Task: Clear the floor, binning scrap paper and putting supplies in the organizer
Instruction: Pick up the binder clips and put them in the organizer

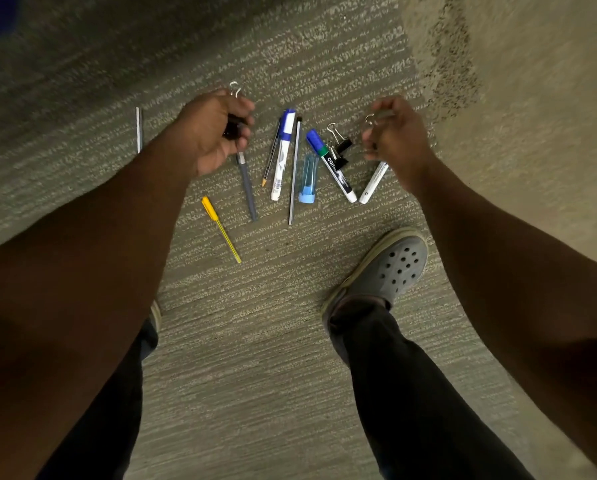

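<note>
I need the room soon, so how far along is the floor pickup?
No scrap paper shows on the carpet. The left hand and right hand each grip a binder clip. Left: another binder clip, the blue-capped marker, the yellow pen and more pens. No organizer or bin shows.

Both forearms are bare, with no sleeves, watch or rings showing on the hands. The legs wear dark trousers (404, 393). The right foot wears a grey perforated clog (390, 268) with a paler, worn sole edge.

Office: ribbed commercial carpet (255, 341), scattered markers (331, 166).
</note>
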The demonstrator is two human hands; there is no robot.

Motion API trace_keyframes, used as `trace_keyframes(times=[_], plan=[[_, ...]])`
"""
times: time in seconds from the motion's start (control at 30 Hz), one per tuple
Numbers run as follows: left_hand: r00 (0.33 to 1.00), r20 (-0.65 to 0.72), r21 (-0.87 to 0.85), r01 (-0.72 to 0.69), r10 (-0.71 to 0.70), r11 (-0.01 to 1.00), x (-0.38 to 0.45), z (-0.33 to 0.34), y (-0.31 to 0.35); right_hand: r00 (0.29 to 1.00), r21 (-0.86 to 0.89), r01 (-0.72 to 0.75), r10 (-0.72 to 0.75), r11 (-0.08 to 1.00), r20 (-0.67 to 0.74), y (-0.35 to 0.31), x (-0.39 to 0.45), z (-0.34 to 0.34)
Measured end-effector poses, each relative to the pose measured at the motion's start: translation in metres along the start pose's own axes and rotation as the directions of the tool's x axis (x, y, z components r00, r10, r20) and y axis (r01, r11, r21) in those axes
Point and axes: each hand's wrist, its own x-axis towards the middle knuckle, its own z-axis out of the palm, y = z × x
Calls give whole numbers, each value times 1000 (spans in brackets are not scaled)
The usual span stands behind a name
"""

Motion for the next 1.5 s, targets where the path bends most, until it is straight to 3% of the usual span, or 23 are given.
trace_keyframes(times=[0.07, 0.17, 0.37, 0.43, 0.47, 0.53, 0.63, 0.73, 0.93, 1.1, 1.27, 1.33, 1.4, 1.5], plan=[[999, 41, -51, 26, -24, 998, -2, -1, -3, 999, -221, -4, -7, 975, -51, 6, 0, 6], [998, 37, -32, 45, -44, 998, -6, 3, -6, 987, -557, 39, -119, 830, -109, 15, 3, 18], [993, -116, 160, 20, -1, 987, -9, 20, -8, 975, -640, 41, -170, 768, -141, 24, 5, 41], [981, -157, 300, -63, 114, 952, -9, 31, -11, 973, -637, 67, -193, 768, -130, 25, 5, 43], [964, -147, 431, -137, 219, 892, -8, 37, -14, 972, -647, 76, -202, 759, -123, 24, 5, 43], [918, -32, 688, -267, 396, 675, -11, 54, -23, 976, -652, 66, -186, 756, -116, 22, 7, 43], [876, 130, 876, -321, 464, 360, -16, 87, -36, 988, -663, 32, -123, 748, -91, 17, 14, 39], [864, 152, 924, -297, 480, 242, -15, 113, -43, 998, -695, 51, -66, 717, 5, 12, 21, 28], [844, 226, 952, -298, 487, 75, -9, 134, -52, 994, -199, -17, -6, 980, -113, 15, 12, -8], [795, 426, 904, -386, 432, -182, -3, 148, -43, 982, 167, -142, 161, 976, -102, 22, -2, -31], [771, 560, 805, -420, 304, -419, 2, 154, -28, 959, 241, -199, 240, 950, -154, 27, -9, -38], [788, 545, 809, -406, 287, -425, 0, 153, -28, 947, 298, -206, 266, 932, -178, 28, -9, -38], [801, 499, 851, -381, 330, -363, -1, 150, -32, 940, 358, -210, 288, 910, -181, 29, -12, -35], [854, 297, 955, -278, 428, -106, 3, 141, -38, 941, 364, -226, 299, 903, -158, 33, -17, -29]])
